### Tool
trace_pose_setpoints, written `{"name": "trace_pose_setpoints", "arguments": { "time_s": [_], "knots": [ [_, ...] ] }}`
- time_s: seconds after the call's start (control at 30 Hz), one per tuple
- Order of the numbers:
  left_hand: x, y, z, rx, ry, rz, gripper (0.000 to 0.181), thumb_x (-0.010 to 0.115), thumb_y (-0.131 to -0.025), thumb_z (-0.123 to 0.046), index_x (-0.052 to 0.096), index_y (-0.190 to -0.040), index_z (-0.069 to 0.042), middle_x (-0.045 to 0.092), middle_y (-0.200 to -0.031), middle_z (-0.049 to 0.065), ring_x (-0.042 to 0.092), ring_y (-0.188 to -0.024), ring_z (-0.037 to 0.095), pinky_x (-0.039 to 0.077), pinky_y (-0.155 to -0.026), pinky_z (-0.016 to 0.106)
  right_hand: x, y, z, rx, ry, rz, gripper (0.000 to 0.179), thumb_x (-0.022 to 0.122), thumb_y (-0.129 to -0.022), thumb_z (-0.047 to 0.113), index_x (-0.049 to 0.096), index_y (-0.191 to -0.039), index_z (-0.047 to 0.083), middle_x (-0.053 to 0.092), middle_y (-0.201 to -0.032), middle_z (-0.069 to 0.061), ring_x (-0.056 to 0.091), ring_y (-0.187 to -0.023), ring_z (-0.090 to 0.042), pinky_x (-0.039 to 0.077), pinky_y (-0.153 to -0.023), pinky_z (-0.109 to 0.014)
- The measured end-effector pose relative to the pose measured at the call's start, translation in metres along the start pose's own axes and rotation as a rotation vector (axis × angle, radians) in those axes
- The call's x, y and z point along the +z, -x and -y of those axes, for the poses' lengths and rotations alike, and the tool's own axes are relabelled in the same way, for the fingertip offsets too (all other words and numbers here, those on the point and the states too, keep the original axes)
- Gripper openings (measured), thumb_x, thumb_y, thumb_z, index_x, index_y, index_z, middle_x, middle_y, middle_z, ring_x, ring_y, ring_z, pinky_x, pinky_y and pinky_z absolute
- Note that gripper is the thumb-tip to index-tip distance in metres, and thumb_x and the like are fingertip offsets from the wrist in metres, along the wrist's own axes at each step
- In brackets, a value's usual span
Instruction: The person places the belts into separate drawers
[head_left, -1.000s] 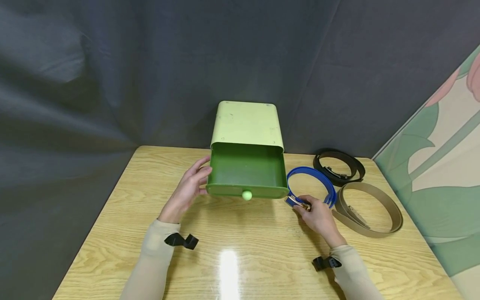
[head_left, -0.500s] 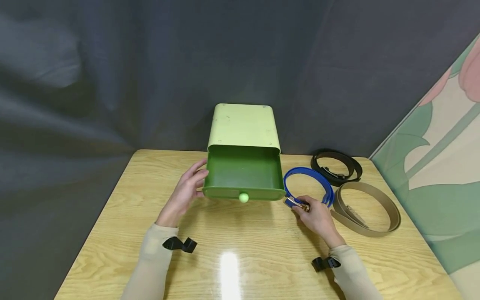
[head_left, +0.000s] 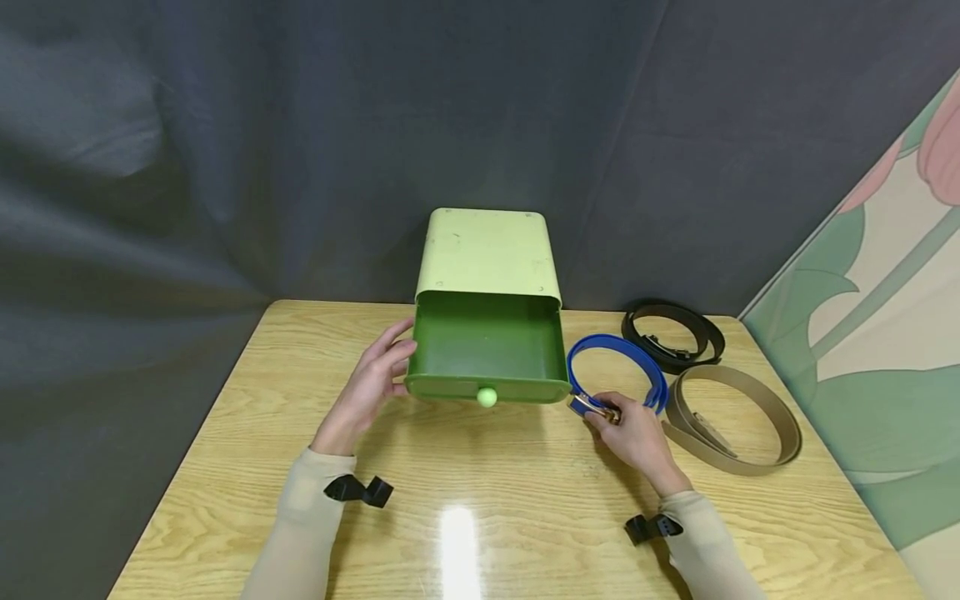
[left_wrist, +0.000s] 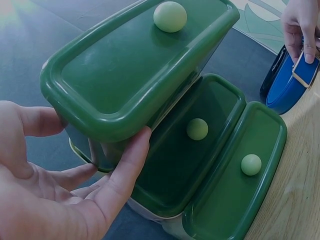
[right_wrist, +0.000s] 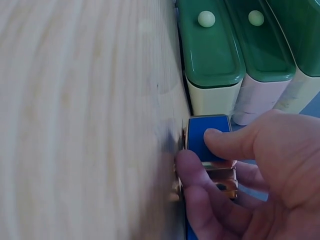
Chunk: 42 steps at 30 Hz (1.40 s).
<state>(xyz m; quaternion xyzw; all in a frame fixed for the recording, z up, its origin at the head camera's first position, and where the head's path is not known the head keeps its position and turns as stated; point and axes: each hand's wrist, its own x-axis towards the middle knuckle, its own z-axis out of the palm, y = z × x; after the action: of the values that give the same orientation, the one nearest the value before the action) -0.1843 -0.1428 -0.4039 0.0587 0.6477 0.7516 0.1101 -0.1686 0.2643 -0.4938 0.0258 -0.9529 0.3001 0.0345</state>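
A drawer box with a pale green shell (head_left: 487, 250) stands at the back of the table, its green top drawer (head_left: 487, 387) pulled out and bare inside. My left hand (head_left: 370, 383) holds this drawer at its left end, thumb and fingers about the front corner in the left wrist view. A coiled blue belt (head_left: 618, 342) lies right of the box. At its gold-edged buckle (right_wrist: 210, 137), my right hand (head_left: 636, 429) pinches it between thumb and fingers. Two lower drawers with round knobs, a middle one (left_wrist: 175, 160) and a bottom one (left_wrist: 240, 185), are closed.
Behind and beside the blue belt lie a coiled black belt (head_left: 708, 329) and a coiled tan belt (head_left: 787, 425). The wooden table (head_left: 487, 492) meets a dark curtain (head_left: 360, 150) at the back. A flower-patterned panel (head_left: 885, 333) borders its right side.
The head view has shifted slightly, so the box and belts sit a little lower and farther left in it. Both hands keep the same hold.
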Motion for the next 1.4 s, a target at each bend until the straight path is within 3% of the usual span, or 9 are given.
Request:
{"name": "trace_pose_setpoints", "arguments": {
  "time_s": [0.13, 0.33, 0.57, 0.77, 1.0, 1.23, 1.4],
  "knots": [
    [-0.001, 0.0, 0.001, -0.005, -0.009, 0.007, 0.064, 0.045, -0.113, -0.026, 0.022, -0.171, -0.012, 0.055, -0.145, 0.016, 0.073, -0.098, 0.006, 0.059, -0.07, 0.025, 0.0, -0.001, -0.002, -0.016, 0.003, 0.007, 0.034, 0.077, -0.099, 0.021, 0.074, -0.127, 0.001, 0.069, -0.081, -0.004, 0.051, -0.062, -0.015, 0.037, -0.053, -0.027],
    [-0.001, 0.001, 0.001, -0.006, -0.003, 0.015, 0.064, 0.045, -0.113, -0.026, 0.022, -0.171, -0.012, 0.056, -0.139, 0.01, 0.073, -0.098, 0.007, 0.059, -0.069, 0.025, -0.001, -0.001, -0.003, -0.036, 0.0, 0.021, 0.034, 0.075, -0.101, 0.02, 0.073, -0.128, 0.001, 0.069, -0.08, -0.004, 0.053, -0.061, -0.014, 0.039, -0.055, -0.027],
    [0.001, -0.002, 0.0, -0.015, -0.024, 0.027, 0.065, 0.045, -0.113, -0.026, 0.021, -0.171, -0.012, 0.054, -0.147, 0.018, 0.073, -0.099, 0.007, 0.059, -0.072, 0.025, -0.006, 0.005, -0.005, -0.022, 0.003, 0.059, 0.036, 0.07, -0.105, 0.022, 0.069, -0.133, 0.0, 0.07, -0.079, -0.003, 0.058, -0.059, -0.011, 0.043, -0.058, -0.027],
    [0.001, -0.001, 0.001, -0.017, -0.01, 0.022, 0.064, 0.045, -0.113, -0.026, 0.022, -0.171, -0.013, 0.058, -0.139, 0.01, 0.073, -0.099, 0.008, 0.059, -0.072, 0.026, -0.008, 0.005, -0.006, -0.055, 0.011, 0.066, 0.036, 0.069, -0.105, 0.021, 0.068, -0.133, -0.001, 0.067, -0.076, -0.002, 0.055, -0.059, -0.011, 0.042, -0.055, -0.026],
    [-0.002, 0.002, 0.0, -0.02, -0.01, 0.017, 0.066, 0.045, -0.113, -0.027, 0.019, -0.172, -0.012, 0.051, -0.151, 0.021, 0.073, -0.099, 0.006, 0.058, -0.071, 0.024, -0.013, 0.002, 0.002, -0.047, -0.026, 0.093, 0.04, 0.066, -0.107, 0.021, 0.063, -0.138, -0.003, 0.075, -0.075, -0.001, 0.068, -0.058, -0.008, 0.045, -0.059, -0.027],
    [-0.001, 0.002, 0.001, -0.013, 0.005, 0.016, 0.063, 0.045, -0.114, -0.026, 0.022, -0.171, -0.013, 0.059, -0.133, 0.004, 0.073, -0.097, 0.008, 0.059, -0.071, 0.024, -0.019, 0.003, 0.002, -0.099, -0.059, 0.047, 0.036, 0.068, -0.106, 0.016, 0.066, -0.136, -0.003, 0.078, -0.08, -0.006, 0.07, -0.056, -0.011, 0.044, -0.053, -0.025],
    [-0.001, 0.001, 0.001, -0.007, 0.011, 0.017, 0.063, 0.045, -0.113, -0.025, 0.023, -0.171, -0.013, 0.059, -0.131, 0.002, 0.074, -0.097, 0.009, 0.059, -0.071, 0.025, -0.021, 0.003, 0.0, -0.138, -0.051, -0.018, 0.033, 0.072, -0.103, 0.015, 0.07, -0.132, -0.002, 0.077, -0.081, -0.008, 0.068, -0.056, -0.009, 0.048, -0.053, -0.024]
  ]
}}
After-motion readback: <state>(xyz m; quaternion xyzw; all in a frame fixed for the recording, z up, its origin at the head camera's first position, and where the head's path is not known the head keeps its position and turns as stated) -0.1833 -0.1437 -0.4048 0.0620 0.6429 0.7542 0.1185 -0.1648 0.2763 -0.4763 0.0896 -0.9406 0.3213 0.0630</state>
